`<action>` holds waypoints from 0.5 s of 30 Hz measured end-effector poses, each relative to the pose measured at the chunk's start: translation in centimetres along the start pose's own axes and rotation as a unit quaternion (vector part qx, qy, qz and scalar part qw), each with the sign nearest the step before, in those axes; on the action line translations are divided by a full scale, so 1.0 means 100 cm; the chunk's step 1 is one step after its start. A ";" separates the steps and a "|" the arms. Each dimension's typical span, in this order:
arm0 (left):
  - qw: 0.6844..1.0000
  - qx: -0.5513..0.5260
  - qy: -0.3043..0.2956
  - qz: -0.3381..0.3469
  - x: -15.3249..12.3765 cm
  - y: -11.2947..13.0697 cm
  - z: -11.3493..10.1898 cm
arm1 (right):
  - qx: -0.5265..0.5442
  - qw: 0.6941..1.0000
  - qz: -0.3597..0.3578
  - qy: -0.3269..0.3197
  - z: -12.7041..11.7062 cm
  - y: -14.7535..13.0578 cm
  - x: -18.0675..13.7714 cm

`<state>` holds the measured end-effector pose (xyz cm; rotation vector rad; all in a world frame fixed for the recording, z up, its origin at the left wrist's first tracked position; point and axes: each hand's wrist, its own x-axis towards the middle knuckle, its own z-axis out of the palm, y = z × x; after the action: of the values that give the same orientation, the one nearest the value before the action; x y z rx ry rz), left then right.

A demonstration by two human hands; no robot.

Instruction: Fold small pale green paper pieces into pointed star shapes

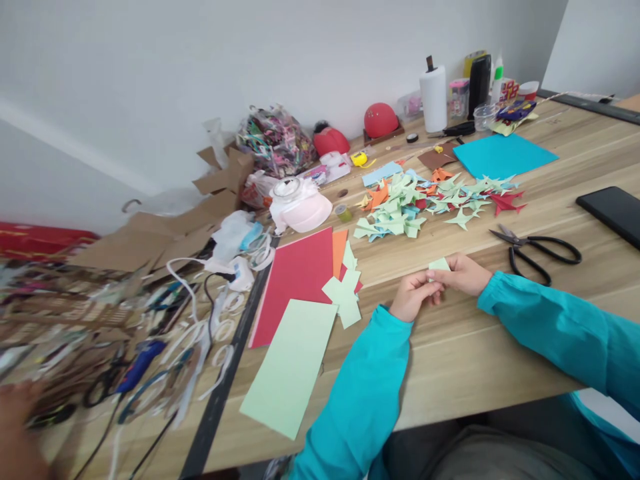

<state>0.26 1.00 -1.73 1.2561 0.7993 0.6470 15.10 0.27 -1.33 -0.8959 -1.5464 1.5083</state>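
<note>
My left hand and my right hand meet over the wooden table, both pinching a small light green piece of paper. Teal sleeves cover both arms. Just left of my hands lie small light green paper squares, a red sheet, an orange sheet and a large light green sheet. Beyond my hands sits a heap of folded paper shapes in green, blue, orange and red.
Black scissors lie right of my hands, a black phone further right. A blue sheet, a paper towel roll, bottles and red objects stand at the back. Cardboard, tape and cables clutter the left. A blurred hand shows bottom left.
</note>
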 end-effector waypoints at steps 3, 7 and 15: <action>1.000 0.008 0.004 -0.007 0.000 0.001 0.000 | 0.022 1.000 0.003 -0.008 0.000 0.000 0.000; 1.000 0.017 0.013 -0.006 0.000 0.001 0.000 | 0.050 0.998 0.013 0.019 0.000 -0.001 0.001; 0.995 0.090 0.014 0.044 -0.001 0.004 -0.002 | 0.094 0.983 0.080 0.133 -0.001 0.001 0.003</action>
<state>0.07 1.05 -1.38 1.4561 0.8438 0.6748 15.10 0.56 -1.39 -1.0813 -1.1433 1.5462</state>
